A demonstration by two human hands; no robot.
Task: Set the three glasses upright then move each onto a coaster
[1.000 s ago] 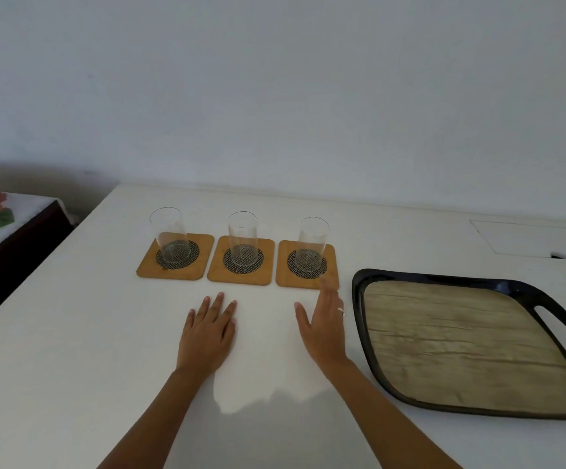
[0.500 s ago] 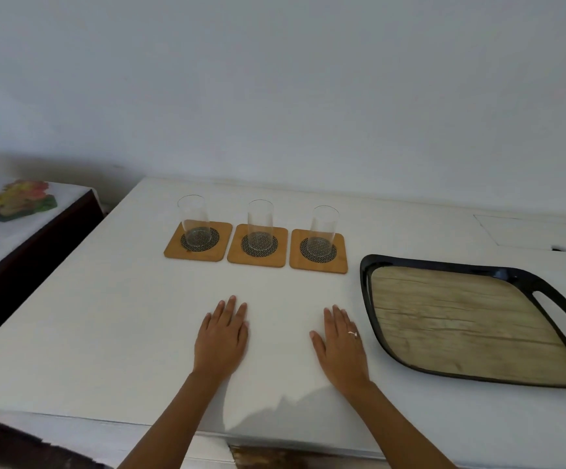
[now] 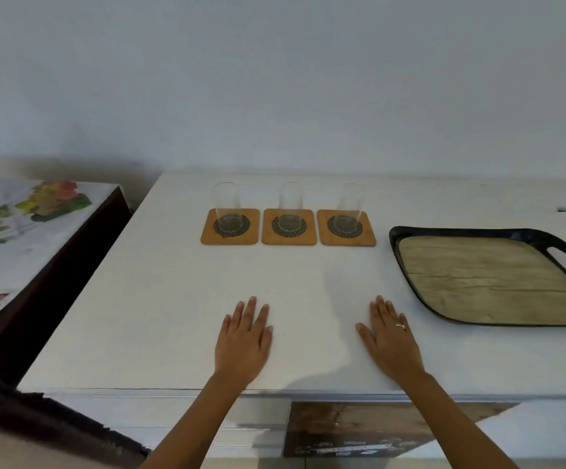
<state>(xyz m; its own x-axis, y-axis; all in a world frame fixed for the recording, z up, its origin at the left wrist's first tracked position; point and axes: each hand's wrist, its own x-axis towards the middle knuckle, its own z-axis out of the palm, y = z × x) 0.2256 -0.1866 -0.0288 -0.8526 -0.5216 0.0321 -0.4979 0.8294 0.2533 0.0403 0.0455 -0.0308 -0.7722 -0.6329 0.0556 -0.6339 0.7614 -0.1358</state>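
Three clear glasses stand upright in a row at the back of the white table: the left glass [image 3: 227, 206], the middle glass [image 3: 290, 206] and the right glass [image 3: 349, 208]. Each rests on its own square wooden coaster with a dark mesh disc: left coaster [image 3: 209, 236], middle coaster [image 3: 268, 238], right coaster [image 3: 368, 238]. My left hand [image 3: 244, 343] lies flat, palm down, near the table's front edge, holding nothing. My right hand [image 3: 388, 336], with a ring, lies flat beside it, also holding nothing. Both hands are well in front of the coasters.
A black-rimmed tray [image 3: 396, 238] with a wood-look bottom lies at the right. A lower side table [image 3: 21, 231] with a floral cloth stands to the left. The white table's front edge [image 3: 308, 392] runs just under my wrists. A white wall rises behind.
My right hand has drawn back from the right coaster and settled flat on the table. The view has pulled back, so the table's front edge now shows. The glasses have not moved.
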